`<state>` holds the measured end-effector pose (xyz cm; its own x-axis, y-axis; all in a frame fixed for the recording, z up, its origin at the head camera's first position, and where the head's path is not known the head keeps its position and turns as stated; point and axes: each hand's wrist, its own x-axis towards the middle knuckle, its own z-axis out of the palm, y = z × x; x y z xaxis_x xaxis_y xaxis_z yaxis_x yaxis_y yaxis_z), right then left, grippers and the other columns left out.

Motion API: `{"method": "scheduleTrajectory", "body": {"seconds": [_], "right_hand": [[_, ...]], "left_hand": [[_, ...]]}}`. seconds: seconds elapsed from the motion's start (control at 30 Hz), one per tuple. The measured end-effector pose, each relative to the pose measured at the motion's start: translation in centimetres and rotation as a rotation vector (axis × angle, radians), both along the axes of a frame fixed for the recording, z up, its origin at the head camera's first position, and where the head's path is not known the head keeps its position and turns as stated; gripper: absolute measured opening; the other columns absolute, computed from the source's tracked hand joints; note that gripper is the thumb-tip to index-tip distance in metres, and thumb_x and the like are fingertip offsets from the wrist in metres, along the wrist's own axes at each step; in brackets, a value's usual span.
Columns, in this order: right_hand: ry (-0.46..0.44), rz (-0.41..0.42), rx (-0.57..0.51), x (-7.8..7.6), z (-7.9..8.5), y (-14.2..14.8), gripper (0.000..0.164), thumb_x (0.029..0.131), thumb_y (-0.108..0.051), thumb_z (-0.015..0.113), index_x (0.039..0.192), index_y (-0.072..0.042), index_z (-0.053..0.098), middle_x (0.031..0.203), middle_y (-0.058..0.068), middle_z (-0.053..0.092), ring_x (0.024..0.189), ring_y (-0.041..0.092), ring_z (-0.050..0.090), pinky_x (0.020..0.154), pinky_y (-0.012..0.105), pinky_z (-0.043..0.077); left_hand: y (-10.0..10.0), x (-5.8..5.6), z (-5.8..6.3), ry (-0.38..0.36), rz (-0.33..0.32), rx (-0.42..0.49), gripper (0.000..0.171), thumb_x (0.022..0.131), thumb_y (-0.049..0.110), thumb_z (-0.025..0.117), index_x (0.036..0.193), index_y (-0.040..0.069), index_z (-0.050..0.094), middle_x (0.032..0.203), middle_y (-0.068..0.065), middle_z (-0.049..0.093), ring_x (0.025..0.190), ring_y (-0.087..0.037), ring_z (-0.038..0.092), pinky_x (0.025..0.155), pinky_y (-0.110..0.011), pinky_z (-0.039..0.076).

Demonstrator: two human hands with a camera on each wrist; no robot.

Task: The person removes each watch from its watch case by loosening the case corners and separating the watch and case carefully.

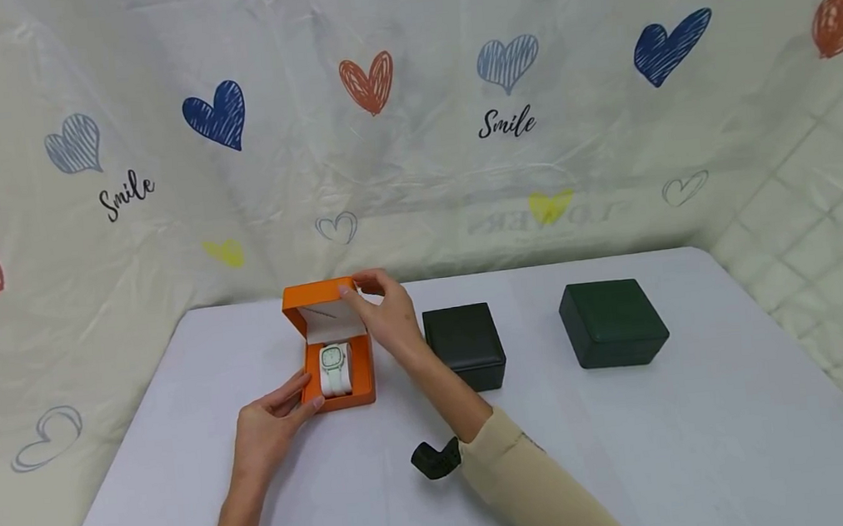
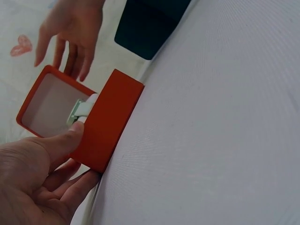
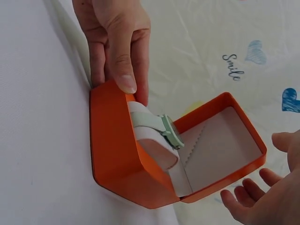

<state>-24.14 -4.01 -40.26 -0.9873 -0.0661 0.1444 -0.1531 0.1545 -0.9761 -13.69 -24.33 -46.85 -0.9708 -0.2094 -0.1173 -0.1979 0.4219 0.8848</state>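
Note:
An orange watch box (image 1: 364, 377) stands on the table with its lid (image 1: 315, 293) raised and white lining showing inside. In it a pale green wristwatch (image 3: 171, 131) is wrapped round a white cushion (image 3: 161, 152). My left hand (image 1: 265, 435) holds the box at its near left side, thumb (image 2: 75, 131) at the rim and fingers against the outer wall. At the lid's right edge is my right hand (image 1: 393, 315). Its fingers (image 3: 246, 192) are relaxed and spread just beside the lid in the right wrist view, with nothing in them.
A closed black box (image 1: 462, 339) sits just right of the orange one, close to the right forearm. Farther right is a closed dark green box (image 1: 612, 321). A black object (image 1: 435, 460) shows at the right cuff. Behind the white table (image 1: 679, 458) hangs a heart-printed sheet (image 1: 413, 172).

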Motion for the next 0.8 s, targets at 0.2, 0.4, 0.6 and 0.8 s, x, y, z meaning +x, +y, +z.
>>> {"method": "scheduleTrajectory", "body": {"seconds": [0.2,0.4,0.6,0.8], "right_hand": [[0.048,0.012,-0.032,0.9,0.3,0.3,0.045,0.098,-0.030,0.074,0.134,-0.007,0.058,0.135,0.015,0.064,0.130,0.031,0.060,0.105,0.040,0.057],[0.076,0.010,-0.047,1.8,0.7,0.4,0.043,0.099,-0.026,0.072,0.134,-0.008,0.056,0.130,0.012,0.064,0.122,0.025,0.063,0.105,0.039,0.057],[0.108,0.015,-0.047,2.7,0.5,0.5,0.035,0.100,-0.020,0.071,0.128,-0.003,0.059,0.122,0.010,0.066,0.115,0.022,0.065,0.101,0.038,0.058],[0.131,0.006,-0.043,3.2,-0.1,0.5,0.026,0.099,-0.016,0.071,0.122,-0.006,0.062,0.117,0.009,0.068,0.109,0.021,0.065,0.096,0.034,0.058]], "left_hand": [[0.1,0.0,0.0,0.002,0.001,0.014,0.060,0.086,0.034,0.086,0.140,0.016,0.067,0.150,-0.002,0.061,0.136,-0.020,0.061,0.086,-0.007,0.055],[0.2,-0.1,0.0,0.024,0.006,0.029,0.059,0.086,0.032,0.086,0.140,0.016,0.067,0.147,-0.003,0.063,0.135,-0.018,0.060,0.084,-0.005,0.054],[0.1,0.0,-0.1,0.018,-0.002,0.037,0.058,0.088,0.030,0.085,0.141,0.015,0.066,0.148,-0.003,0.062,0.136,-0.018,0.059,0.084,-0.004,0.053],[0.1,-0.1,-0.1,0.028,-0.007,0.039,0.058,0.088,0.028,0.085,0.141,0.015,0.066,0.147,-0.002,0.063,0.137,-0.018,0.059,0.085,-0.004,0.053]]}}
